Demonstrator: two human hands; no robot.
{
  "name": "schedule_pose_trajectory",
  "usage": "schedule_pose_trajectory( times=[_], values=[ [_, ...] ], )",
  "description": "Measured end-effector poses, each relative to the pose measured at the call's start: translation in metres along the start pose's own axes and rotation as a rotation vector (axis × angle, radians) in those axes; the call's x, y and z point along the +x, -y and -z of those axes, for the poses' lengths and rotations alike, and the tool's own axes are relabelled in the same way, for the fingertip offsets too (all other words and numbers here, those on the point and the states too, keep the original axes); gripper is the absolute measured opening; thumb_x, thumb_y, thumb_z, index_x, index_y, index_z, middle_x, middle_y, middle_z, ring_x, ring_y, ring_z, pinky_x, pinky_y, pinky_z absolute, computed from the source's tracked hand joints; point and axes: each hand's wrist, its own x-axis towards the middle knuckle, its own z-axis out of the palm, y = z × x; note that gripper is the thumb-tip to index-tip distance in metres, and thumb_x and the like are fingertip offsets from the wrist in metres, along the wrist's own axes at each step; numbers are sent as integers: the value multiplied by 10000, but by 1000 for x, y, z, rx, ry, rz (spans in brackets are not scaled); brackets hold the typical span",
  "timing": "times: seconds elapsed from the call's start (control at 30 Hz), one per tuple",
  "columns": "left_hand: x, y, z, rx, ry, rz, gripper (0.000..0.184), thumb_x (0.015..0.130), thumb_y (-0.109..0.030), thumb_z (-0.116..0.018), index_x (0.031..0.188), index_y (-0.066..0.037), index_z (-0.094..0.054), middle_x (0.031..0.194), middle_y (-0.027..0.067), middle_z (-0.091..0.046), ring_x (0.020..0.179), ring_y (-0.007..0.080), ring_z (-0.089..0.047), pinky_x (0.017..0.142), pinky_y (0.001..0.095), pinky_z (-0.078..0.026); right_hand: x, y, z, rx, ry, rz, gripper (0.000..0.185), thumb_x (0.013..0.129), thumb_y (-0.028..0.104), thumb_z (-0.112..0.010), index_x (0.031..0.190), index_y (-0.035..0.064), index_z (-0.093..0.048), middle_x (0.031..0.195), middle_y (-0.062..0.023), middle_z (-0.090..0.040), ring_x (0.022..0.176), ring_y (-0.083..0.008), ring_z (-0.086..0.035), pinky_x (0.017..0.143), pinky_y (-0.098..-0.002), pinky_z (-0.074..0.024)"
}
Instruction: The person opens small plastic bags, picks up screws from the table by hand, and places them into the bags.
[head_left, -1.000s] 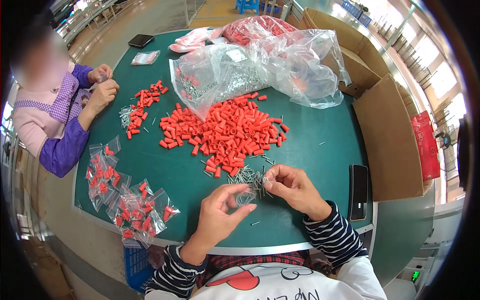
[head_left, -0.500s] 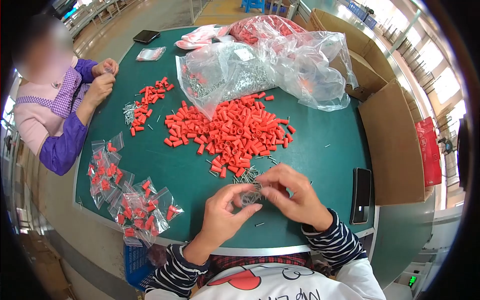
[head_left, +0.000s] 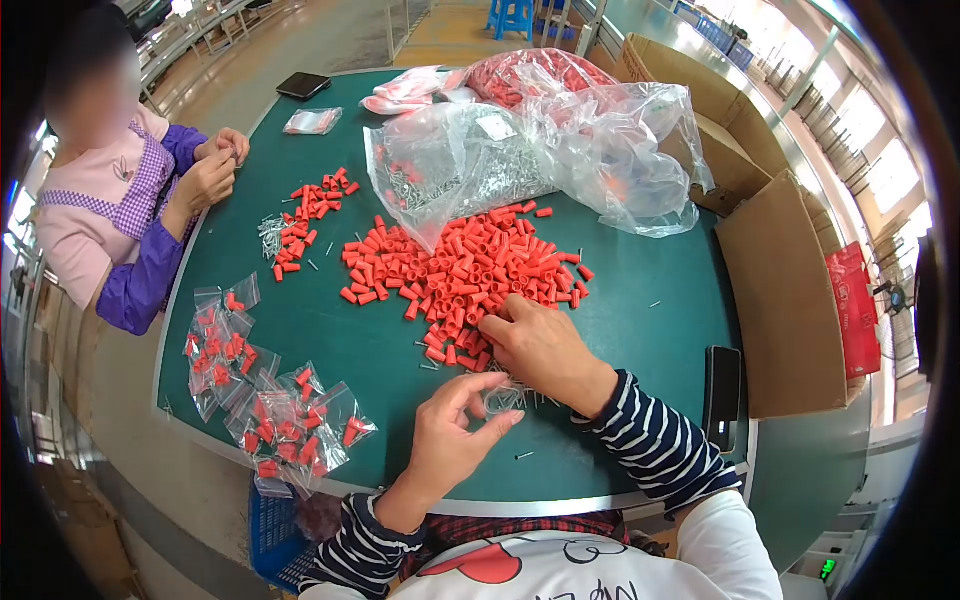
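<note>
My left hand [head_left: 450, 435] is closed on a small clear plastic bag [head_left: 503, 398], held between thumb and fingers near the table's front. To its upper right, my right hand [head_left: 540, 345] reaches into the near edge of a heap of red plastic caps [head_left: 465, 262]. Its fingers are curled down among the caps; whether one is in them is hidden. Below this hand, partly covered by it, lies a small pile of metal screws [head_left: 515, 385]. One loose screw [head_left: 524, 456] rests on the green table [head_left: 640, 330] nearer to me.
Filled small bags [head_left: 290, 425] lie at left. Behind the heap is a large clear bag of screws [head_left: 470, 160]. A cardboard box [head_left: 780, 300] and a phone [head_left: 722, 398] are at right. Across the left edge, another person's hands [head_left: 215, 170] work near smaller piles.
My right hand has left the small bag and moved up and left to the red caps. My left hand still holds the bag in about the same place. The view has shifted slightly.
</note>
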Motion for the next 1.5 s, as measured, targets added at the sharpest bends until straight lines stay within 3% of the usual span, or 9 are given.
schedule_pose_trajectory(
  times=[0.3,0.5,0.53,0.83,1.03,1.17,1.2,1.3,1.5],
  values=[
    [1,1,1,-36,-38,25,474,748,3,-822,1178,6,-623,1028,11,-665,726,13,-441,587,157,-404,-26,-2,31,428,-209,100,178,841,48,-659,1018,44,-681,878,-119,-615,752,-312,-650,648,-403,-537],
    [-1,9,-1,-35,-12,14,492,763,43,-801,1210,19,-595,1086,28,-642,782,52,-490,696,198,-466,-41,26,66,397,-46,150,256,768,15,-665,1021,52,-678,863,-111,-603,751,-293,-649,643,-380,-540],
    [-1,10,-1,-57,-7,20,494,768,51,-795,1217,21,-589,1091,30,-637,798,58,-503,715,207,-475,-41,28,65,352,-2,179,315,738,5,-660,1052,43,-662,902,-114,-599,808,-292,-651,658,-378,-541],
    [-2,13,0,-91,13,12,481,780,74,-776,1214,37,-572,1094,53,-619,883,76,-553,764,234,-500,-39,39,80,436,-9,221,402,701,-51,-653,1096,15,-628,993,-131,-592,919,-316,-633,726,-379,-546],
    [-3,11,1,-210,79,-14,503,770,84,-769,1231,18,-579,1112,63,-627,844,78,-541,729,208,-484,-44,14,73,495,-134,126,360,752,-33,-681,1108,14,-646,1062,-150,-634,985,-329,-625,812,-407,-529],
    [0,-7,4,-205,155,-105,530,760,82,-759,1253,-9,-587,1134,73,-627,842,79,-552,719,214,-493,-56,8,46,828,77,-29,437,788,62,-743,1204,8,-619,1107,-145,-653,1036,-308,-621,904,-413,-494],
    [0,-9,4,-206,157,-112,535,760,79,-756,1260,-14,-587,1139,76,-627,843,80,-556,723,217,-498,-59,9,37,849,39,-26,465,794,61,-750,1233,2,-606,1042,-123,-670,970,-252,-643,866,-376,-508],
    [0,-9,4,-155,103,-132,541,774,61,-753,1281,-20,-584,1154,80,-627,840,81,-563,743,224,-508,-63,12,27,997,42,-132,447,803,58,-753,1223,2,-610,951,-95,-671,872,-204,-647,820,-331,-514],
    [0,0,4,-208,19,-67,454,862,33,-679,1300,20,-561,1177,129,-639,971,141,-622,855,281,-529,-67,14,18,980,-40,-139,333,829,63,-753,1133,13,-624,889,-69,-656,818,-160,-635,797,-307,-513]
  ],
)
